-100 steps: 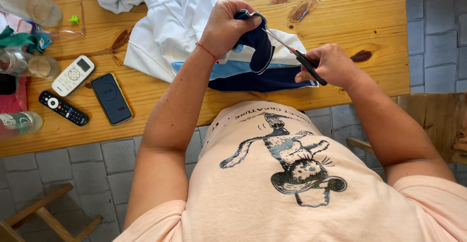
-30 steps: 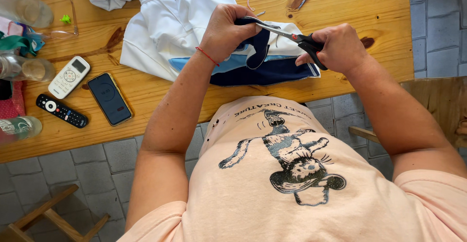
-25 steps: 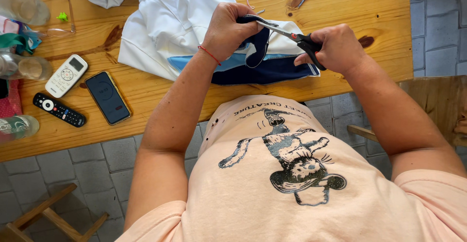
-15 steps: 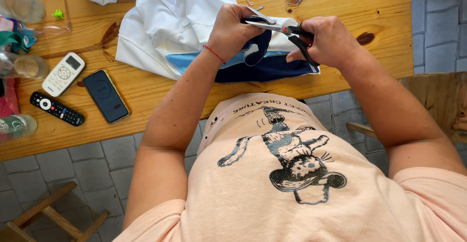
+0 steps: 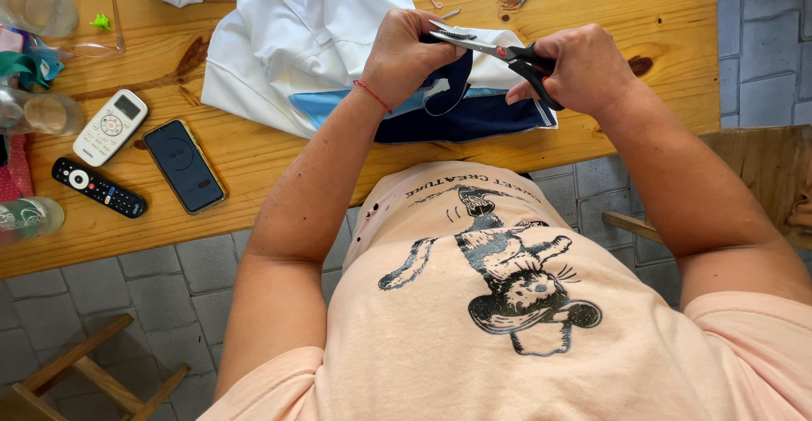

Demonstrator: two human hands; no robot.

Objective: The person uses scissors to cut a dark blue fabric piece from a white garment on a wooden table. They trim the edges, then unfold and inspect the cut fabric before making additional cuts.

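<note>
Left hand (image 5: 410, 53) curled tight, pinching soft dark blue cloth (image 5: 457, 104) up off the wooden counter (image 5: 279, 155). Right hand (image 5: 579, 66) bent at the wrist, gripping shiny metal scissors (image 5: 499, 51), black handles, thin blades at the cloth's edge.

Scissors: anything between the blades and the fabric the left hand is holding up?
Nothing visible. The right hand holds the scissors by the black handles, blades reaching straight to the dark blue fabric pinched by the left hand. The blade tips sit at those fingers.
</note>
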